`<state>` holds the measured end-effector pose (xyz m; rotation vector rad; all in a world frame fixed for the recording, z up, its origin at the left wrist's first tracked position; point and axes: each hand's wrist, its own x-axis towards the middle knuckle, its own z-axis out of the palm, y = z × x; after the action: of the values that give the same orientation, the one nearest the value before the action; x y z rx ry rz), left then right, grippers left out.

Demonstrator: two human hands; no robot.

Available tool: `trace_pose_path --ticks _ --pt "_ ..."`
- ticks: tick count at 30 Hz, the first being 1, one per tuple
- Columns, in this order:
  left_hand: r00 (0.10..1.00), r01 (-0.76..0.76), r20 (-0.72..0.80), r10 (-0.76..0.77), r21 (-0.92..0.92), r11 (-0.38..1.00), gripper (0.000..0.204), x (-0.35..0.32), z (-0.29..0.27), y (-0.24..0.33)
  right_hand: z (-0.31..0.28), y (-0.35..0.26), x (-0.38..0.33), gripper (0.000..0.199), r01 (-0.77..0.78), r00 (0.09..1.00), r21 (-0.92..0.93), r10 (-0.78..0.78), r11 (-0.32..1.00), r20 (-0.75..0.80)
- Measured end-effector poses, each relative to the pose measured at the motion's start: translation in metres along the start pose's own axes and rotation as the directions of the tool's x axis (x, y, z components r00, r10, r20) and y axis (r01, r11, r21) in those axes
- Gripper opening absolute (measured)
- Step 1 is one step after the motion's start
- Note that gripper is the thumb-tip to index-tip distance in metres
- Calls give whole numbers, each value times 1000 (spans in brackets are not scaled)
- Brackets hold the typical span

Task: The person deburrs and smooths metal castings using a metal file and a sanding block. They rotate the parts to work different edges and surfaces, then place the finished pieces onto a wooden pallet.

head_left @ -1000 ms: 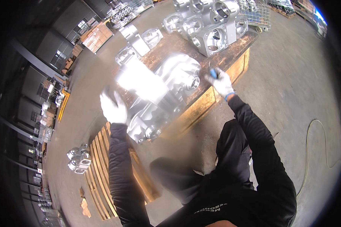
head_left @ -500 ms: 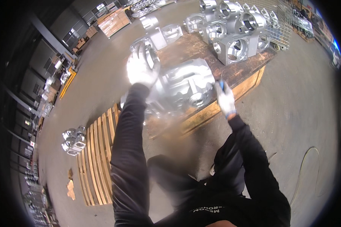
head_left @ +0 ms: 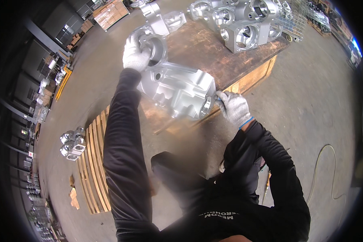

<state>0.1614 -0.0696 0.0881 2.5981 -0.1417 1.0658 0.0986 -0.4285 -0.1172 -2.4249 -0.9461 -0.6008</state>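
A large silvery metal casting (head_left: 179,90) lies at the near edge of a worn wooden table (head_left: 197,50). It has a wide round opening at its left end and ribs and flat faces along its body. My left hand (head_left: 136,54), in a white glove, is closed on the rim of that opening. At the casting's right end, my gloved right hand (head_left: 234,108) grips a small blue-handled tool (head_left: 218,98). Its fingers cover most of the tool, so its exact kind is hidden. The tool's tip is close to the casting's end; I cannot tell if they touch.
Another casting (head_left: 159,22) stands at the table's far left, and several more (head_left: 246,36) crowd its far right by a wire cage (head_left: 294,24). A slatted wooden pallet (head_left: 94,161) and small metal parts (head_left: 73,143) are on the floor at left. A hose (head_left: 320,161) curls at right.
The casting has turned and now shows its ribbed side more steadily. My left hand has shifted left along its rim; my right hand has come down and inward to the casting's right end.
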Motion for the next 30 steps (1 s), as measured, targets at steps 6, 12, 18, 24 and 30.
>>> trace_pose_path --ticks 6,12,18,24,30 --pt "999 18 -26 -19 -22 1000 52 0 6 -8 15 -13 -16 25 -102 991 76 108 992 -75" --pt "999 -18 -35 17 -20 1000 48 0 6 -7 14 -67 -36 26 -328 901 153 260 932 347" --pt "1000 24 -6 -24 -2 1000 52 -2 3 -1 -61 -67 16 30 -128 949 313 25 941 314" --pt "1000 -18 1 18 -5 1000 52 -1 2 -4 -65 6 63 40 -203 881 341 19 918 473" --pt "1000 -22 -19 22 -26 999 48 -3 3 -5 16 3 -12 36 -621 783 683 330 384 527"
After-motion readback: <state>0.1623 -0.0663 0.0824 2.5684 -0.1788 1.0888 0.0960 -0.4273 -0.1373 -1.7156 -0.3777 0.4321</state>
